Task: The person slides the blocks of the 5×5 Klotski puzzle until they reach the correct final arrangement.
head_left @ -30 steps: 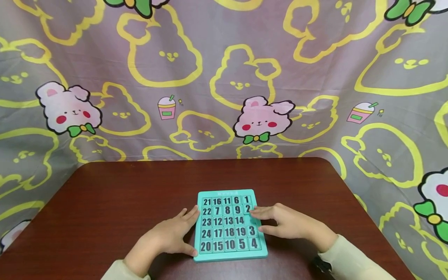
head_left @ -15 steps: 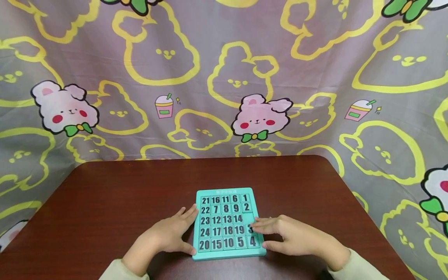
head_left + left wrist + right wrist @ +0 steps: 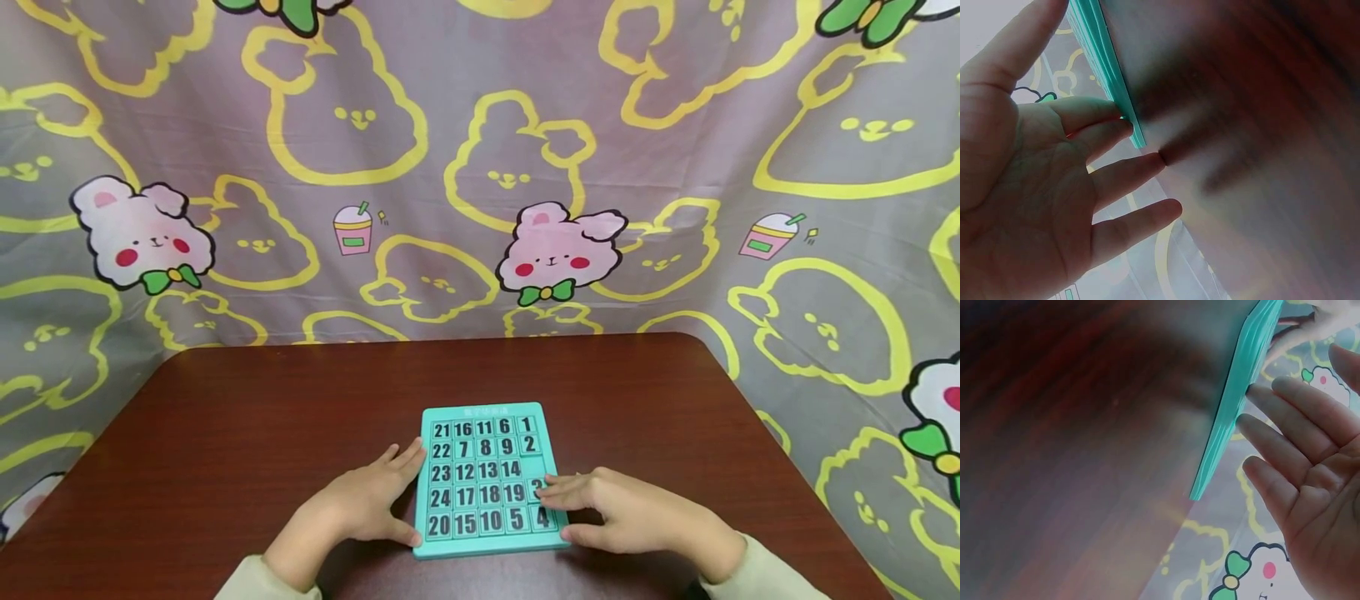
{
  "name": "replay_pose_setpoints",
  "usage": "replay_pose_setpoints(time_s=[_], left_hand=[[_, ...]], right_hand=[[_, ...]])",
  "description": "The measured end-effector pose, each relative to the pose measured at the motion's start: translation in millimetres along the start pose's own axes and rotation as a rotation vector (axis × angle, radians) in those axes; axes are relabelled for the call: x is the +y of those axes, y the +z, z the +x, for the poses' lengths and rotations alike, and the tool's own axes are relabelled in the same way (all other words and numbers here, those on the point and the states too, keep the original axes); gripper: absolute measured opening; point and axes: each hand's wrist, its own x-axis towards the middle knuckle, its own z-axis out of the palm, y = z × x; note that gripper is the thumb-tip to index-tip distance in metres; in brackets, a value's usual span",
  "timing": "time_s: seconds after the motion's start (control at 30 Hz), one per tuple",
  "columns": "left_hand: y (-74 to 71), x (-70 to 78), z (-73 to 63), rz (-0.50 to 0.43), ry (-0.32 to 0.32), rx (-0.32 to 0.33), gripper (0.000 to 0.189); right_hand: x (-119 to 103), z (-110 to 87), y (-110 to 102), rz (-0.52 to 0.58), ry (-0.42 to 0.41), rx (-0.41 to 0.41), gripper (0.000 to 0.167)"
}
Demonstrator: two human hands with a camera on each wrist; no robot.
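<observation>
Braced puzzle board (image 3: 491, 550) at left edge with spread left hand (image 3: 367, 502), touched 3 tile (image 3: 533, 487) with outstretched right hand (image 3: 611, 507); probably sliding step, likely needed nudge into board's gap (image 3: 533, 467).

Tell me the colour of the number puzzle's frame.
The frame is turquoise, seen best in the head view.

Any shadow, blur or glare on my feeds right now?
Head: number puzzle sharp, faint sheen on the table in front of it; left wrist: soft, dark finger-shaped patches on the table, shadow or reflection unclear, top-left corner washed out; right wrist: table smeared and hazy, right hand sharper.
</observation>
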Motion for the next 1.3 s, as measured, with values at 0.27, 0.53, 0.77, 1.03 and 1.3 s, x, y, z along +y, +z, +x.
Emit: replay_pose_setpoints(time_s=[0.27, 0.53, 0.77, 1.03, 1.3], left_hand=[[0.1, 0.0, 0.3, 0.005, -0.002, 0.0, 0.11], [0.2, 0.5, -0.4, 0.004, 0.016, 0.008, 0.11], [-0.1, 0.5, -1.1, 0.004, 0.022, 0.01, 0.11], [-0.3, -0.7, -0.4, -0.002, 0.012, 0.004, 0.111], [-0.5, -1.1, -0.5, -0.009, 0.019, 0.004, 0.11]], right_hand=[[7.6, 3.8, -1.3, 0.032, -0.008, 0.007, 0.042], [12.9, 9.2, -4.2, 0.053, 0.023, -0.001, 0.043], [14.1, 11.5, -4.6, 0.024, 0.055, -0.003, 0.046], [7.7, 4.5, -4.6, 0.026, 0.035, 0.027, 0.044], [-3.0, -6.6, -2.5, 0.02, -0.027, 0.037, 0.041]])
